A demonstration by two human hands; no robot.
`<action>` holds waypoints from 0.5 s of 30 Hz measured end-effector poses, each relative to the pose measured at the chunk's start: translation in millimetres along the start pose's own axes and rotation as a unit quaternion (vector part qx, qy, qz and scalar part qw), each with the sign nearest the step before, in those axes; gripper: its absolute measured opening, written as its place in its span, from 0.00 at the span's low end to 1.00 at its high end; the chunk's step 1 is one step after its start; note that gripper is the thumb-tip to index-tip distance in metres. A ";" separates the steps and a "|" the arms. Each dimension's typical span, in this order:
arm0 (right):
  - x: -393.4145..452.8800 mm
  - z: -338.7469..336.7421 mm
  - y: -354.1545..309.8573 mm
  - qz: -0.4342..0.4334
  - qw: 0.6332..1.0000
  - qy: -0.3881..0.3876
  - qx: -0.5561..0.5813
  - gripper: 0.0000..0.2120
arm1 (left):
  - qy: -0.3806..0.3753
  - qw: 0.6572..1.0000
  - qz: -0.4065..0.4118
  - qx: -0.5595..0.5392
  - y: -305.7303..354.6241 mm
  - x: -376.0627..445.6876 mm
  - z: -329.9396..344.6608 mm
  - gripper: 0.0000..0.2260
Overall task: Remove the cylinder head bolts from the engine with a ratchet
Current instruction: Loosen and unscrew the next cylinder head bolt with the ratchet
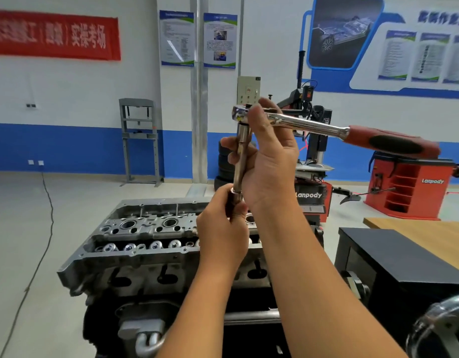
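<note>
I hold a chrome ratchet [311,124] with a red and black handle up in the air above the engine. A long extension bar [240,161] hangs straight down from its head. My right hand [268,161] grips the extension bar just below the ratchet head, thumb up by the head. My left hand [223,228] grips the dark socket [234,200] at the bar's lower end. Below them stands the grey cylinder head [135,239] of the engine, with valve springs and plug holes showing. I cannot make out any bolts.
A black box [393,257] stands to the right of the engine, on a wooden table [435,233]. Behind are a tyre changer [311,161], a red Lanpody cabinet [409,187], stacked tyres and a grey press frame [140,140]. A cable [46,228] runs over the floor at left.
</note>
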State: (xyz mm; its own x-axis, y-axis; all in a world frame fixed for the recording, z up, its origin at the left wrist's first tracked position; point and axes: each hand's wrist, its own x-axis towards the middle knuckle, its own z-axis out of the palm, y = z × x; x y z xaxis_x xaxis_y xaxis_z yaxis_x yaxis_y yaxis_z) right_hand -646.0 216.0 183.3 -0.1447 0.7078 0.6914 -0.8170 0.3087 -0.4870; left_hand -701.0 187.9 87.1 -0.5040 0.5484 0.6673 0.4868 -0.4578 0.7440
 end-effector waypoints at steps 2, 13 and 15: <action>1.0 1.6 1.4 -0.024 0.999 0.027 -0.017 0.09 | -0.002 1.000 0.010 0.000 -0.6 -1.3 -0.4 0.12; 2.5 6.9 -3.4 0.025 0.997 0.029 -0.069 0.11 | -0.029 0.996 -0.016 -0.078 -3.3 3.5 -4.8 0.13; -0.8 11.0 -4.1 -0.002 0.994 0.032 -0.100 0.07 | 0.003 0.998 0.002 -0.058 -3.2 1.1 -2.3 0.12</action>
State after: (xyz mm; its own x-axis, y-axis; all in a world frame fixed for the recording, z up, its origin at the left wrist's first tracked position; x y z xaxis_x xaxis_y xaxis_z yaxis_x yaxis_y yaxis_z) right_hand -648.7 207.1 190.6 -0.1004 0.7431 0.6616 -0.6889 0.4279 -0.5851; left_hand -704.8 188.4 85.6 -0.5060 0.5431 0.6701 0.4028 -0.5382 0.7404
